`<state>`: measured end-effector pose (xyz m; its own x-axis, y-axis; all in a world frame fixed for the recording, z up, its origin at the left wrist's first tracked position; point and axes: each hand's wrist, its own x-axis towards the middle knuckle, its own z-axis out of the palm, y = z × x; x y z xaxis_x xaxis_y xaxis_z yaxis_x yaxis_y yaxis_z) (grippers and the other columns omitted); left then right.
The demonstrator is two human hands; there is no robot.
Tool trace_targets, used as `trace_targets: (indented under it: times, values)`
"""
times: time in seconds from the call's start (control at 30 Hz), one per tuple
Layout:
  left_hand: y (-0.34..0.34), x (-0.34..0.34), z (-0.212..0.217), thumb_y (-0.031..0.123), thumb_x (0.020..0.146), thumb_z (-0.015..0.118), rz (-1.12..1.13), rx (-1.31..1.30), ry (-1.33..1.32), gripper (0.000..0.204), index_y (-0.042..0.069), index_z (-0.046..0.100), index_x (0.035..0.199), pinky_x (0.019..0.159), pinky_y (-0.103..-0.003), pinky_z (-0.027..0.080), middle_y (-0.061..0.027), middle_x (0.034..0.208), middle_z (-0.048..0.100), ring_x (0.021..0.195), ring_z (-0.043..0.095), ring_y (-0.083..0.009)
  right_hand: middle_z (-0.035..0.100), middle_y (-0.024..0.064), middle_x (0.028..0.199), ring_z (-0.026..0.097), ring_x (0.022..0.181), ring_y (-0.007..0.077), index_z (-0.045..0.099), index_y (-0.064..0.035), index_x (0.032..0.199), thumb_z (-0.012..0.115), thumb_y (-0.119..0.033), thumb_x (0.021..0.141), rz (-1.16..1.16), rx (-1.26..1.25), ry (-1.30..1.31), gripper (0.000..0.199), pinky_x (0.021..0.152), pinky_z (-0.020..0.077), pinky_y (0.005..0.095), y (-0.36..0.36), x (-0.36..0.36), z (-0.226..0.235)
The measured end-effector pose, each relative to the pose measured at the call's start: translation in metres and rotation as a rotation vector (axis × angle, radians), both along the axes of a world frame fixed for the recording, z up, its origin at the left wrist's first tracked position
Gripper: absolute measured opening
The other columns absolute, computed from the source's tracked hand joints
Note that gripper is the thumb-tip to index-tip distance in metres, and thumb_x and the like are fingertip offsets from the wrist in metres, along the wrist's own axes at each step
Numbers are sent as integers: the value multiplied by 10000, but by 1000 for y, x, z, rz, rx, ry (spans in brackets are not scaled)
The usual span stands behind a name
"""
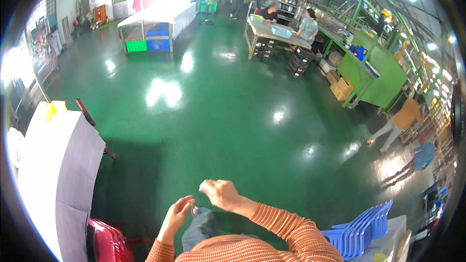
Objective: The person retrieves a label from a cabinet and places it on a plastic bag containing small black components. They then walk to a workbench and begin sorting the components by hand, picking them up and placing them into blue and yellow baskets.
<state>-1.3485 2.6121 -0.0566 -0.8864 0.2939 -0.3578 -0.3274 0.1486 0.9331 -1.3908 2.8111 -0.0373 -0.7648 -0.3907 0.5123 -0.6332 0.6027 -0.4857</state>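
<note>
My right hand (pixel 222 195) is raised in front of my body, its fingers curled closed. Something small and pale shows at its fingertips, too little of it to name. Lower and to the left, my left hand (pixel 176 217) is held apart from the right one, its fingers loosely stretched and nothing visible in them. Both hands are in the air above the shiny green floor (pixel 194 131), touching no table.
A white-covered table (pixel 73 165) stands at left, with a red plastic chair (pixel 109 242) near it. Stacked blue chairs (pixel 359 230) are at lower right. Farther off are a worktable (pixel 272 31) with people, a green machine bench (pixel 369 77), cardboard boxes (pixel 342 89) and people walking at right.
</note>
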Motion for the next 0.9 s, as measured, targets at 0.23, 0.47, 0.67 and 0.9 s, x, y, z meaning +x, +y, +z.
trace_targets:
  times: [0.23,0.47,0.67,0.9]
  values:
    - [3,-290,45,345,990,367,-277,547,-311,472,-27,480,1258,992,-360,405,-146,1193,575,1124,544,-234,617,95,975,559,961,273,647,-80,943,581,-173,868,-182,-255,-193,136,841,442,390,-21,-239,42]
    - [-32,-573,13,320,932,519,-140,813,-225,334,19,622,1033,958,-387,450,-94,1063,632,1003,601,-214,443,96,1334,329,1290,327,626,-232,1178,607,-209,842,82,-262,-123,337,1064,256,480,-62,-530,2]
    - [-164,-715,22,223,906,572,482,740,4,241,0,643,964,846,-326,501,-60,923,651,887,616,-153,448,77,1325,369,1268,312,599,-316,1200,634,-226,812,513,113,-55,400,1034,220,599,-206,-756,34]
    - [-337,-849,22,186,894,589,529,103,297,243,-19,653,1010,755,-255,500,-64,810,682,781,618,-91,602,42,1157,591,1036,212,607,-132,1168,674,-181,771,912,65,-141,405,1009,307,562,-387,-931,17]
